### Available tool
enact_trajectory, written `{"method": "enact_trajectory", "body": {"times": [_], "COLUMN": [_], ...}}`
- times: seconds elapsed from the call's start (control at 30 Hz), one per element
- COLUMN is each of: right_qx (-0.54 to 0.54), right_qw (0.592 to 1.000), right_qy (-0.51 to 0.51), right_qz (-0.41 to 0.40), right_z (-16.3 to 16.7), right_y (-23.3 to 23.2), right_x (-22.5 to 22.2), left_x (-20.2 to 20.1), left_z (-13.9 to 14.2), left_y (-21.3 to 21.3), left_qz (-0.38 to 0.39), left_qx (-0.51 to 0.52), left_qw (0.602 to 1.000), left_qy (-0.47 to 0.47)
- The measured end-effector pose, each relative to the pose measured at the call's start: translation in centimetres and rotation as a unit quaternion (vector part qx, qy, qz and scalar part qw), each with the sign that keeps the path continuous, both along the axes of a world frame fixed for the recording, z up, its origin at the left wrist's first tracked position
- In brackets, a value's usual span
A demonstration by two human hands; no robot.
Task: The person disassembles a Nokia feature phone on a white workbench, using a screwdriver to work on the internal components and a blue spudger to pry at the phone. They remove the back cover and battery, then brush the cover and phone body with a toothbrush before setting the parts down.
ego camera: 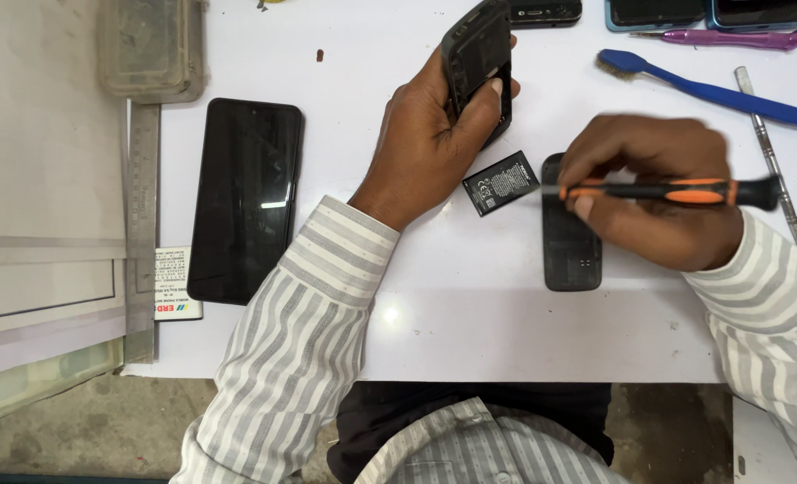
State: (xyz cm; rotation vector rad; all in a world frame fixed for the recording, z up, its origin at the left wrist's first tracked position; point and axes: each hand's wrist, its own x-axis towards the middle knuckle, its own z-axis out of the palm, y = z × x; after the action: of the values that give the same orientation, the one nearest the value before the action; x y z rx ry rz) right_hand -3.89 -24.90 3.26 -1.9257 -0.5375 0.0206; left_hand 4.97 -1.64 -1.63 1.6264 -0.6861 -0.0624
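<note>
Two hands busy: my left hand [430, 148] is clamped on the phone body [481, 63], standing upright. My right hand [654, 193] pinches the screwdriver [667, 191], lying crosswise, tip pointing left, below the phone body.

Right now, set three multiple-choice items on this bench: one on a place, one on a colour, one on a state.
1. Where does the battery lie?
A. between the hands
B. on the smartphone
C. under the ruler

2. What colour is the brush?
A. red
B. blue
C. green

3. How is the phone in the left hand?
A. back open
B. wrapped
C. lying flat

Key: 1 A, it lies on the table beside the right hand; 2 B, handle all blue; 3 A, the empty battery bay shows.
</note>
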Motion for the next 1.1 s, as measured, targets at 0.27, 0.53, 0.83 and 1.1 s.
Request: {"method": "enact_trajectory", "body": {"times": [0.27, 0.53, 0.83, 1.1], "right_qx": [-0.125, -0.055, -0.054, -0.119], "right_qw": [0.989, 0.991, 0.981, 0.983], "right_qy": [-0.004, -0.057, -0.006, -0.091], "right_qz": [-0.085, -0.11, -0.184, -0.102], "right_z": [-0.5, -0.1, 0.1, -0.7], "right_y": [-3.5, -1.4, -0.1, 1.5], "right_x": [1.0, 0.3, 0.8, 0.6], "left_x": [0.0, 0.1, 0.1, 0.1], "left_z": [0.0, 0.0, 0.1, 0.1], "left_y": [-0.1, -0.2, -0.2, -0.2], "left_qz": [0.012, 0.008, 0.005, 0.005], "left_qx": [0.003, 0.007, -0.004, -0.003], "left_qw": [1.0, 1.0, 1.0, 1.0], "left_qy": [0.015, 0.018, 0.017, 0.008]}}
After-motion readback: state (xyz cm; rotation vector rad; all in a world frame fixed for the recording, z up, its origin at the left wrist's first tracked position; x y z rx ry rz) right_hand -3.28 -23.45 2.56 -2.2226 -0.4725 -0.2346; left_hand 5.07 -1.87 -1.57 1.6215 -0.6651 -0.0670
